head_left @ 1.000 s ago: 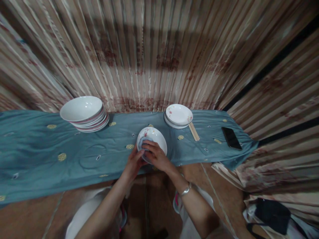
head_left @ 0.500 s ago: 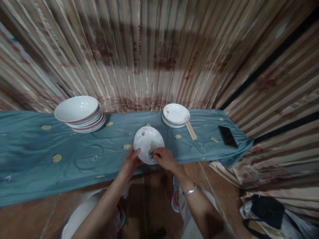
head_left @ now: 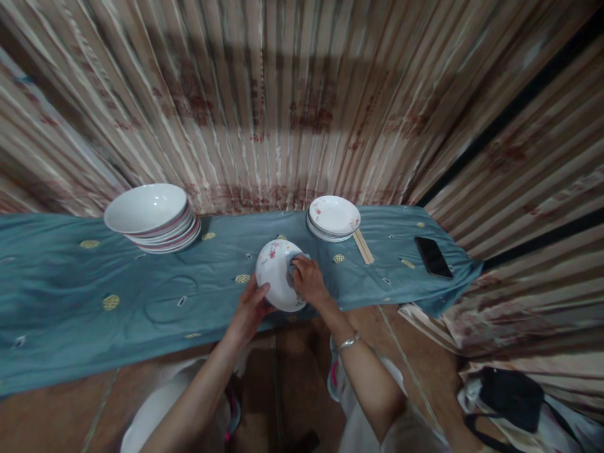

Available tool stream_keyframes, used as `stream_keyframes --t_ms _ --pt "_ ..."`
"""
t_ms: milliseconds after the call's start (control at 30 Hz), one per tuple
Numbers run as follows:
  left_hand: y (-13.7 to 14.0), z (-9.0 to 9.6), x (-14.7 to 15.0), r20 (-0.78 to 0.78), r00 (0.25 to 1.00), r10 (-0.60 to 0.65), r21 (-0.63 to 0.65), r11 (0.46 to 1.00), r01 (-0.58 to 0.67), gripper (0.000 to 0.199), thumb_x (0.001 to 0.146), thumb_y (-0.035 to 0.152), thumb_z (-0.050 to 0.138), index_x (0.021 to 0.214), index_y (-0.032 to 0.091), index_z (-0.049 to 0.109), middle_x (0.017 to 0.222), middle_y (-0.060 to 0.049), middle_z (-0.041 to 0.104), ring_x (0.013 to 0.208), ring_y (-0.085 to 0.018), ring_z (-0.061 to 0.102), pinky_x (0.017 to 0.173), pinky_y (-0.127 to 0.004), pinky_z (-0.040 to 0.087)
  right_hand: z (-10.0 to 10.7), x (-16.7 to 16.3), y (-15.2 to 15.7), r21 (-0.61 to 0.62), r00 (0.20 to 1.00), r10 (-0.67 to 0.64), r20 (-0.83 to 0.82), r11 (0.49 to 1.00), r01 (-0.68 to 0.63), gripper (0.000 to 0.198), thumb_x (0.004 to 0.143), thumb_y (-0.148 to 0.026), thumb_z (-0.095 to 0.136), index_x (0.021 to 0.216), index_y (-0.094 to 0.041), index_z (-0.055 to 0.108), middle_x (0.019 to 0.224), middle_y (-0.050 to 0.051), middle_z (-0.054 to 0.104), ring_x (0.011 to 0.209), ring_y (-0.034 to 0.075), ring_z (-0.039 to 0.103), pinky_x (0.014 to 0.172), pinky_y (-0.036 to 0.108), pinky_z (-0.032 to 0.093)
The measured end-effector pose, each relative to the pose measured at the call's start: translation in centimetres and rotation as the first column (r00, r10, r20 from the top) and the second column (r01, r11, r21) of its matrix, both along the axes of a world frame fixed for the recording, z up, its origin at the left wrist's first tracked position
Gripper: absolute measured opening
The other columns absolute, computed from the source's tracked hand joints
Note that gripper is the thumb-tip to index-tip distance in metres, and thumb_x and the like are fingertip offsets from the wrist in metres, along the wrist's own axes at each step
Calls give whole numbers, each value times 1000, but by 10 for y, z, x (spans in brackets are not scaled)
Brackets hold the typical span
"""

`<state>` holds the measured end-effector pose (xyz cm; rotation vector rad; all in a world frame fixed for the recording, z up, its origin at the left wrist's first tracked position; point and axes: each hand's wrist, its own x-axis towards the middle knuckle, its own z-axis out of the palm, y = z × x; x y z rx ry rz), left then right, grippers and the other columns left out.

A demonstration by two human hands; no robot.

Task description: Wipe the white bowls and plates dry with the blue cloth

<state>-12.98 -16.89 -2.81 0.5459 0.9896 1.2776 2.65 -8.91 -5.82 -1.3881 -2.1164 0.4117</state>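
Observation:
A white plate [head_left: 275, 277] with small red flowers is held over the front part of the table. My left hand [head_left: 255, 301] grips its lower left rim, thumb on the upper face and fingers underneath. Bunched in my right hand [head_left: 307, 279] is a grey-blue cloth [head_left: 292, 263], pressed against the plate's right side. Behind and to the right stands a stack of similar flowered plates [head_left: 334, 215]. Beside that stack lie several wooden chopsticks [head_left: 363, 246].
A tall stack of large white bowls and plates [head_left: 151, 211] stands at the back left of the blue-green tablecloth [head_left: 141, 289]. A black phone [head_left: 433, 257] lies near the right end. Pleated curtains [head_left: 283, 113] hang behind. A dark bag [head_left: 512, 399] is at the lower right.
My right hand has moved the cloth from the plate's lower right part up to its upper right rim. My left hand keeps its hold on the plate.

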Motion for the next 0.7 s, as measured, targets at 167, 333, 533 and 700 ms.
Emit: stream_keyframes --t_ms 167,333,533,700 --pt "-1 1 2 18 1000 -2 0 1000 2 67 72 32 74 134 29 49 138 -9 54 102 -26 64 72 -36 59 0 -12 12 -28 987 34 -158 999 -38 36 86 -13 42 116 -15 61 127 12 60 123 21 51 108 39 35" --pt "-3 2 2 33 999 8 -4 1000 -8 67 73 30 72 135 30 48 134 -8 57 100 -26 65 73 -38 59 1 -26 20 -57 920 82 -384 992 -112 39 87 -17 44 122 -20 59 134 8 56 127 18 48 112 35 32" --pt "-3 3 2 44 999 -6 3 1000 6 69 71 32 74 135 29 49 129 -8 60 98 -26 66 74 -38 58 10 -37 12 -108 808 159 -567 958 -264 38 89 -23 48 125 -23 59 138 5 53 131 16 45 113 33 29" --pt "-3 1 1 54 998 18 4 1000 -18 69 70 35 75 134 29 49 124 -7 63 97 -25 66 73 -36 58 24 -41 -7 -146 718 224 -659 898 -415 31 90 -31 50 116 -23 65 133 5 57 128 17 49 111 34 33"
